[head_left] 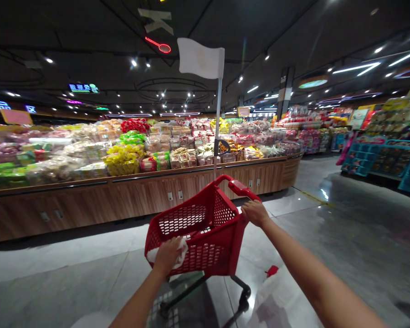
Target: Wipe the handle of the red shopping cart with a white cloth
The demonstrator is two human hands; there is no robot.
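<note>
- cart [234, 246]: red, standing on the floor before me, within reach of both arms.
- left hand [168, 254]: my fingers curl around a white cloth [182, 255] at the basket's near rim, presumably to keep it against the plastic.
- right hand [255, 212]: my fingers wrap the handle [241, 187] near its end, probably steadying the cart.
- counter [89, 200]: wooden, beyond, bearing packaged goods [123, 158].

the red shopping cart [208, 256] stands upright on dark legs with wheels; its basket walls are perforated, its handle at right. the white cloth [182, 256] lies bunched along the near rim.
</note>
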